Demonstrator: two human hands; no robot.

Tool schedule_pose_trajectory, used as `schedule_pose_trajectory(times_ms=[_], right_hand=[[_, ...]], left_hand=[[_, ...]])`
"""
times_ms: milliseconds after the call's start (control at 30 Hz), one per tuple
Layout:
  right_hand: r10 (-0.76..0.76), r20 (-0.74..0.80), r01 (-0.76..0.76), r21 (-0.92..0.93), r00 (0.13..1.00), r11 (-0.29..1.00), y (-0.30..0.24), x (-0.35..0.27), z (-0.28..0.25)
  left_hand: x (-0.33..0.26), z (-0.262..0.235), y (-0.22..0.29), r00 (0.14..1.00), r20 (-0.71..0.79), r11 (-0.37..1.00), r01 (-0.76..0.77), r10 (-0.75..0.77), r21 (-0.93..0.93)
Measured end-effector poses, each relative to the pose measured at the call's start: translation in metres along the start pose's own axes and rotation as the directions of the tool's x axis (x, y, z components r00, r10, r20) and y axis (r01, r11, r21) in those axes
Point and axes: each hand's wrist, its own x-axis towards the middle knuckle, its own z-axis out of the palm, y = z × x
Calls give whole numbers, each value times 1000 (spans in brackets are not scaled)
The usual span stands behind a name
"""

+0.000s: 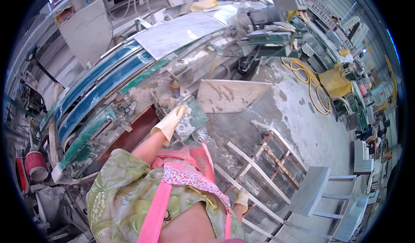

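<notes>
My left hand [170, 122], in a pale glove, reaches forward and lies flat on the corner of a dusty green plate [196, 115] at the edge of a stone-cutting machine. Nothing is held in it. My right hand [242, 197], also gloved, hangs low at my side with curled fingers, right by a pale bar of a rusty floor rack [268, 165]; whether it grips the bar is unclear. A green patterned sleeve and a pink apron fill the lower middle of the view.
A spray can [174, 88] stands on the machine just beyond the plate. A pale stone offcut [229, 96] lies to the right, and a large slab [181, 31] sits on the machine bed. Grey slabs [311, 189], a yellow hose [309, 85] and a red bucket [36, 165] surround me.
</notes>
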Motion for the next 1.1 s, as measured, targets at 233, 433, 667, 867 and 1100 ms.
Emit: schedule_pose_trajectory(times_ms=[233,433,667,867,1100], right_hand=[[-205,170,218,-58,964,974,-115,-19,130],[-346,187,393,-498,919,773,-104,-60,168],[-196,174,246,-346,965,905,-107,-108,168],[-81,83,102,-286,993,953,-185,-128,207],[31,177,-2,-158,984,987,-248,-118,253]], left_hand=[[87,-108,-1,875,-190,896,-436,444,85],[136,-187,17,776,-215,655,-310,593,689],[155,-254,-32,723,-291,486,-71,626,871],[155,-259,-62,745,-338,419,86,575,904],[159,-259,-62,750,-386,451,131,537,883]])
